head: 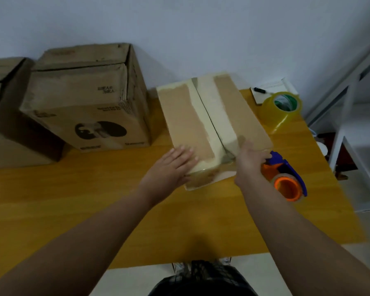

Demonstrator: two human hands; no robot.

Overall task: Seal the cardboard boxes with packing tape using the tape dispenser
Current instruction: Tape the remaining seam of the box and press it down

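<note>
- The flat cardboard box (214,129) was seen lying on the yellow wooden table (94,199), right of centre. Its long side ran away from the person, and its two top flaps were closed to meet at a middle seam.
- Pale strips of old tape were seen along both sides of that seam and across the far left edge. A shiny stretch of clear tape was seen at the near end of the seam, carried down onto the near face.
- The left hand (173,163) was laid flat on the near left corner of the box top, with fingers straight and close together and nothing gripped.
- The right hand (250,161) was wrapped round the handle of the tape dispenser (286,178), fingers curled over its blue top, at the near edge of the box just right of the seam.
- The dispenser, blue and orange, was held just beside the box's near right corner, its roll on an orange core turned toward the person. Its front end was hidden by the hand, so contact with the box could not be told.
- A spare tape roll (283,110), yellowish and clear, was seen on the table near the box's far right side, with a pale pad (273,86) and a black pen (259,90) behind it.
- A large cardboard box (83,103) with a round black print was seen on the table to the left, and another box (2,92) was cut off at the left edge.
- A white frame (350,124) was seen to the right of the table.
</note>
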